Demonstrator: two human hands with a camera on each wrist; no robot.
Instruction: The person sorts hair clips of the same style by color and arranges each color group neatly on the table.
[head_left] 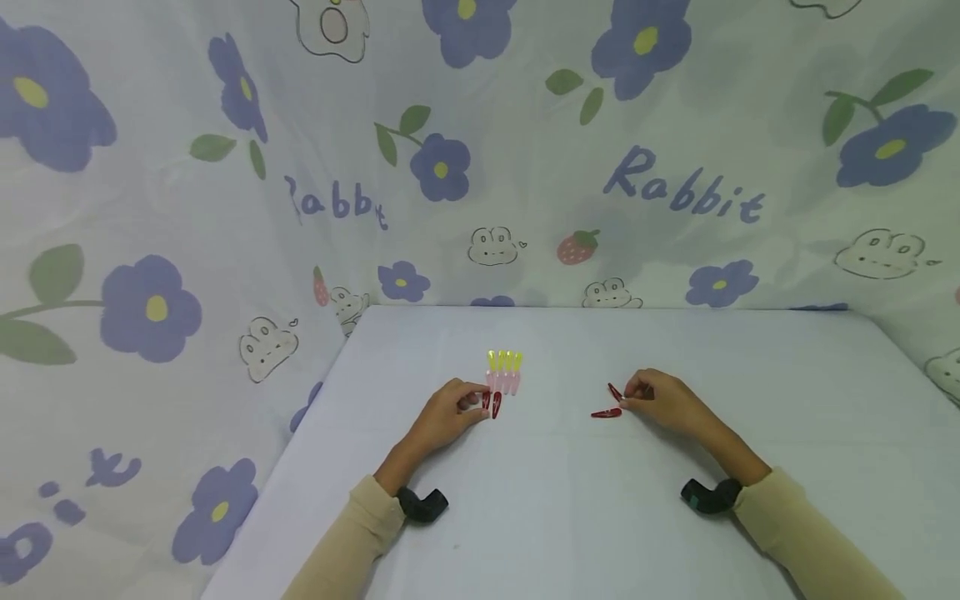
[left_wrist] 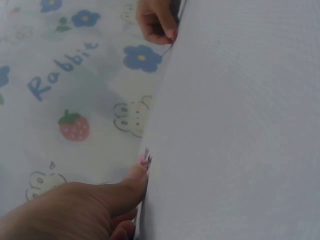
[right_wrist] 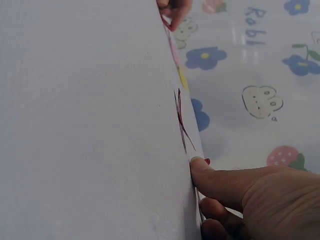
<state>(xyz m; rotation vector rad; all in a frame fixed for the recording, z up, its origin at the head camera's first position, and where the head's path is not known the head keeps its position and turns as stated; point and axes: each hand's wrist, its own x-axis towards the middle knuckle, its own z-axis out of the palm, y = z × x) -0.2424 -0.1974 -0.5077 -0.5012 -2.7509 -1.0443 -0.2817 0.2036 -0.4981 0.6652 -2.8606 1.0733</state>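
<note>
In the head view, my left hand (head_left: 450, 412) has thumb and index finger at the two ends of a red snap hair clip (head_left: 486, 401), pinching it flat over the table. Close to its right lies a second red hair clip (head_left: 497, 406). My right hand (head_left: 663, 402) pinches one end of another red hair clip (head_left: 614, 390), its thumb and fingertips together. Just in front of those fingertips a further red hair clip (head_left: 606, 413) lies sideways. In the right wrist view, that clip (right_wrist: 180, 117) shows edge-on beyond the thumb.
A row of several pink hair clips (head_left: 503, 382) lies above the left pair of red ones, under a row of several yellow hair clips (head_left: 505, 360). The white table (head_left: 555, 508) meets a flower-print cloth (head_left: 525, 183) at the back and sides. A black band (head_left: 423, 506) sits at my left wrist.
</note>
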